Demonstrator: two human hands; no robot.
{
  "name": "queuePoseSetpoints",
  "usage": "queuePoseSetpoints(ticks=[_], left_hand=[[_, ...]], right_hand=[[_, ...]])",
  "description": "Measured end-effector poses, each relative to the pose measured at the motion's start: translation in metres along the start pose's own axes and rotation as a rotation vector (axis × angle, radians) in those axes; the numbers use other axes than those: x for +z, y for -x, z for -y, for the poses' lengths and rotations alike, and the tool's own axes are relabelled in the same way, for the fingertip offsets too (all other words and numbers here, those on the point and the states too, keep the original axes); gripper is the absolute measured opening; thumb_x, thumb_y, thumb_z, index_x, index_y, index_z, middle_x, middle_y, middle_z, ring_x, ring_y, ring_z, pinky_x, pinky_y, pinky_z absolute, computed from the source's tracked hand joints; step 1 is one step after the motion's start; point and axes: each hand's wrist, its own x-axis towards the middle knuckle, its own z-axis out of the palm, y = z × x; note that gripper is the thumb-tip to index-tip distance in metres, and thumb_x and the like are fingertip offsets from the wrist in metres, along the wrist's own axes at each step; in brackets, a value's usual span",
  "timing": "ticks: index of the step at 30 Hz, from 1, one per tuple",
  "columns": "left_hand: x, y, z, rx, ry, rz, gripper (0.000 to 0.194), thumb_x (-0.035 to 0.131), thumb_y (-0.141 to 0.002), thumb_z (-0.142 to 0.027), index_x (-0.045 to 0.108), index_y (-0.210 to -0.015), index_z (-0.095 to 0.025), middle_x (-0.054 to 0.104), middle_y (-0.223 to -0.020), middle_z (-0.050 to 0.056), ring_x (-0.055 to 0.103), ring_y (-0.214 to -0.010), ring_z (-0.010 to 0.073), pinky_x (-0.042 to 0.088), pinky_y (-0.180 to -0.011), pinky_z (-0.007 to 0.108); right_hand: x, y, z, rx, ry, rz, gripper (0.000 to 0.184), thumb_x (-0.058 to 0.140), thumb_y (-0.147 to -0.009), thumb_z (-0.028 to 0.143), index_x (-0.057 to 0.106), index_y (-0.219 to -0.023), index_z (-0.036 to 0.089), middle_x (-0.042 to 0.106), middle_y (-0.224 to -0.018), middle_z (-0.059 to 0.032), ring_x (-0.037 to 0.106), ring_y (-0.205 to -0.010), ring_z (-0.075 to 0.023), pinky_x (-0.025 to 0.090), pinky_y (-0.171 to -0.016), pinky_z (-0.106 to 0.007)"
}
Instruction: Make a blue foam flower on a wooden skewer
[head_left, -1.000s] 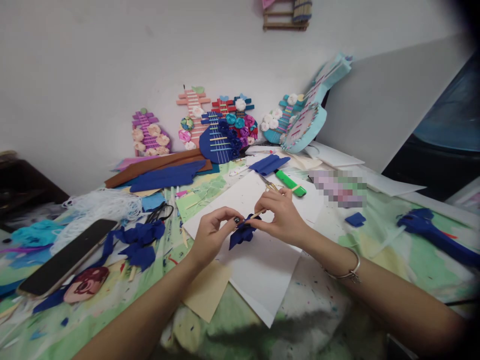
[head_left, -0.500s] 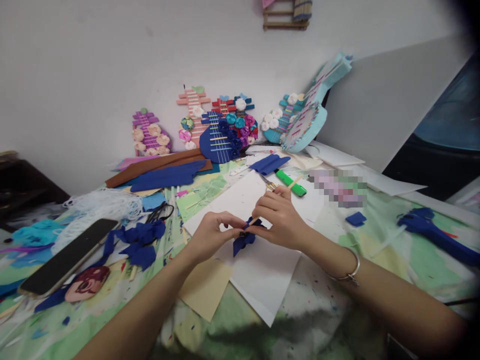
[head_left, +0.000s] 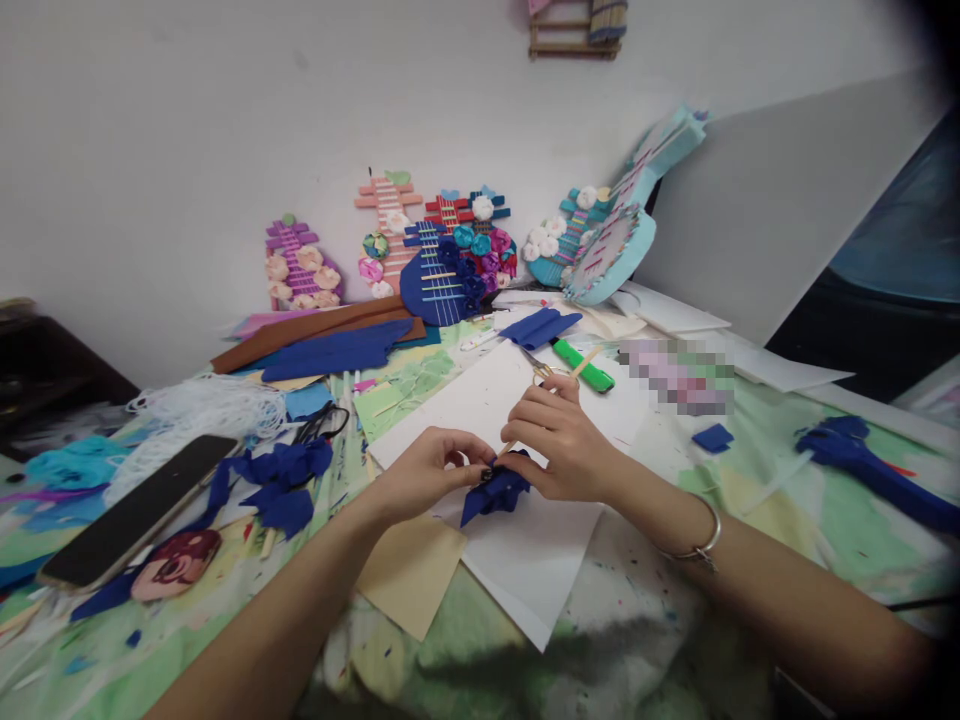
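Note:
Over the white paper, a dark blue crepe-paper flower is between my hands, its pointed petals hanging below the fingers. My left hand is closed in a pinch on the flower's left upper edge. My right hand is wrapped round a thin wooden stick, which slants out past the knuckles; its thumb and fingertips meet at the flower's top. The stick's lower end is partly hidden by the fingers. Just beyond the right hand lie scissors and a green box cutter.
A phone, white string and blue paper scraps lie at the left. A blue glue gun is at the right. Decorated paper guitars, one of them dark blue, lean on the wall. A tan sheet lies in front.
The blue flower has tilted and shifted slightly down, so more of its petals show. My fingertips have moved a little on it; the stick stays in my right hand.

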Motion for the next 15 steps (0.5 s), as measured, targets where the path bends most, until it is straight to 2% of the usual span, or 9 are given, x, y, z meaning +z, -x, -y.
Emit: queuePoseSetpoints(ticks=[4,8,11,15], left_hand=[[0.0,-0.001,0.0,-0.006,-0.071,-0.021,0.015,0.062,-0.075,-0.024,0.074,-0.081,-0.017,0.071,-0.076,0.005,0.058,-0.065,0.0143,0.043,-0.058,0.023],[-0.001,-0.004,0.002,-0.066,-0.069,-0.127,0.012,0.065,-0.07,-0.024,0.074,-0.075,-0.017,0.07,-0.07,0.003,0.054,-0.056,0.0119,0.039,-0.053,0.023],[-0.003,-0.006,0.007,-0.155,0.068,-0.191,0.013,0.07,-0.065,-0.026,0.072,-0.072,-0.016,0.068,-0.066,0.003,0.054,-0.054,0.0119,0.039,-0.05,0.022],[-0.003,-0.007,0.013,-0.201,0.241,-0.243,0.017,0.075,-0.06,-0.026,0.071,-0.07,-0.014,0.068,-0.068,0.004,0.058,-0.061,0.0141,0.045,-0.058,0.024]], right_hand=[[-0.001,0.0,-0.001,-0.003,-0.05,-0.058,0.01,0.052,-0.086,0.026,0.059,-0.083,0.019,0.061,-0.081,-0.0047,0.051,-0.082,-0.0189,0.029,-0.084,-0.04],[-0.002,0.002,0.0,0.01,-0.136,-0.117,0.007,0.053,-0.085,0.02,0.06,-0.084,0.021,0.063,-0.085,-0.004,0.053,-0.084,-0.019,0.031,-0.084,-0.04],[0.0,0.002,0.001,-0.019,-0.194,-0.072,0.007,0.054,-0.085,0.021,0.061,-0.083,0.02,0.064,-0.08,-0.0036,0.052,-0.08,-0.0181,0.032,-0.08,-0.039],[0.004,0.001,0.004,0.012,-0.216,0.003,0.014,0.056,-0.086,0.028,0.061,-0.093,0.018,0.064,-0.087,-0.0059,0.051,-0.082,-0.0189,0.033,-0.076,-0.037]])
